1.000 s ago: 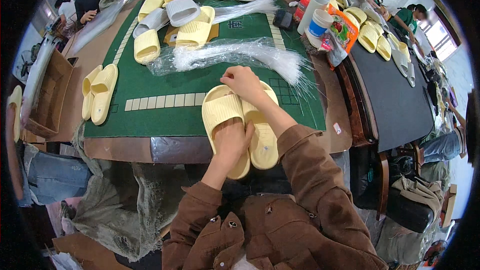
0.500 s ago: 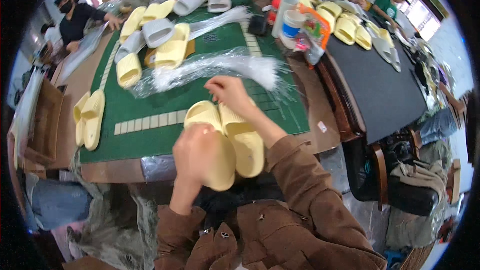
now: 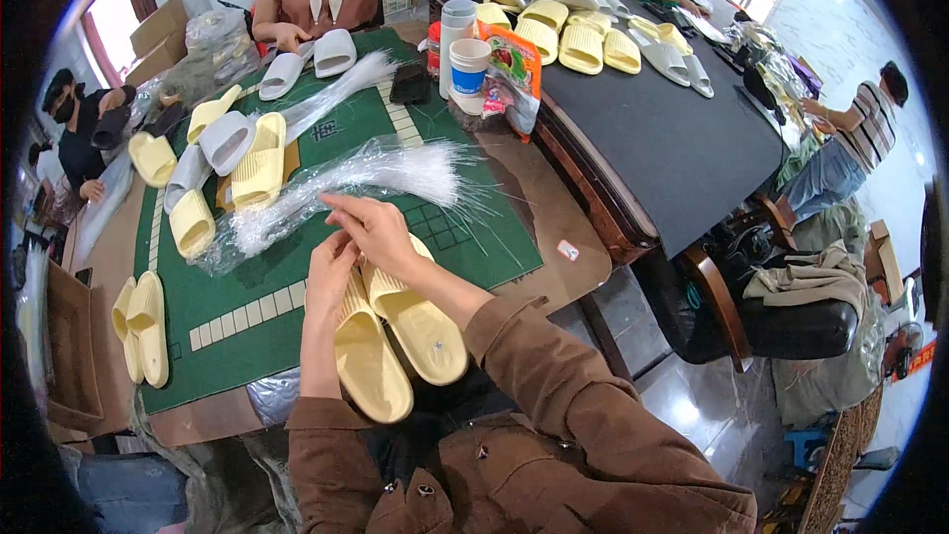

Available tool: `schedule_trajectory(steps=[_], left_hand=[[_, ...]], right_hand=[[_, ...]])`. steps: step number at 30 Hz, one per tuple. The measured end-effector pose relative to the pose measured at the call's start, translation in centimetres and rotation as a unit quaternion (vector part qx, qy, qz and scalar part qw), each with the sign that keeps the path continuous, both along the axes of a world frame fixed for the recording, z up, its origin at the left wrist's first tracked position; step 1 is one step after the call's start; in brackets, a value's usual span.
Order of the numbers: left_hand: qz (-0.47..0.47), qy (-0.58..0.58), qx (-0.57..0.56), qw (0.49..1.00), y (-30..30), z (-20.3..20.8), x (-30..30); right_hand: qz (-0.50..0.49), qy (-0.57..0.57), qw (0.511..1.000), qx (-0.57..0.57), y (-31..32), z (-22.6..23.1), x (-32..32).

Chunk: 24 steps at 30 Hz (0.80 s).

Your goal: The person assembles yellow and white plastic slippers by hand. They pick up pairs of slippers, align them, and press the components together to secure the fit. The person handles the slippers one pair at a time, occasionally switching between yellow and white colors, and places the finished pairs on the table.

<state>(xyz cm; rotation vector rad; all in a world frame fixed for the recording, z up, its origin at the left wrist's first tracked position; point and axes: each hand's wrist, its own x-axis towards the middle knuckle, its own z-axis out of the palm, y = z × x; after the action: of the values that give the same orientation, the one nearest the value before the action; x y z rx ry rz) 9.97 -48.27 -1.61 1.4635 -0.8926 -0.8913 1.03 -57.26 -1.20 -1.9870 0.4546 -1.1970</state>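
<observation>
A pair of pale yellow slide sandals lies at the table's near edge, the left sandal [image 3: 374,374] beside the right sandal [image 3: 427,334], toes away from me. Over their toe straps my two hands meet. My left hand [image 3: 330,272] has its fingertips pinched together near the left strap. Just above it, my right hand [image 3: 378,229] is closed, index finger pointing left, and its wrist crosses over the right sandal. Anything thin between the fingers is too small to make out. Beyond the hands lies a bundle of clear plastic strands [image 3: 420,178] in a plastic sleeve.
More yellow and grey slides [image 3: 259,160] sit on the green mat [image 3: 247,368]; a yellow pair [image 3: 146,328] lies at left. A paper cup [image 3: 469,64] and snack bag [image 3: 516,69] stand near the dark table [image 3: 672,148], which holds several slides. Other people work around.
My view has swung right, so the table sits further left. My left hand has moved from the left sandal up to my right hand, and the two now meet over the straps.
</observation>
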Motion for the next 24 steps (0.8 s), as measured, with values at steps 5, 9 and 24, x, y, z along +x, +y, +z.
schedule_trajectory(steps=[5, 9, 24], left_hand=[[0.021, -0.076, -0.03, 0.996, 0.2, -1.2, 0.3], [0.012, -0.197, -0.025, 0.98, 0.2, 0.6, -1.8], [0.064, -0.162, 0.005, 0.985, 0.0, 1.0, -2.2]], right_hand=[[0.066, 0.037, 0.997, 0.03, 0.3, 1.5, -1.8], [0.051, 0.06, 0.996, 0.039, -0.7, 3.4, -6.4], [-0.391, 0.226, 0.89, -0.064, -29.0, 6.2, -29.8]])
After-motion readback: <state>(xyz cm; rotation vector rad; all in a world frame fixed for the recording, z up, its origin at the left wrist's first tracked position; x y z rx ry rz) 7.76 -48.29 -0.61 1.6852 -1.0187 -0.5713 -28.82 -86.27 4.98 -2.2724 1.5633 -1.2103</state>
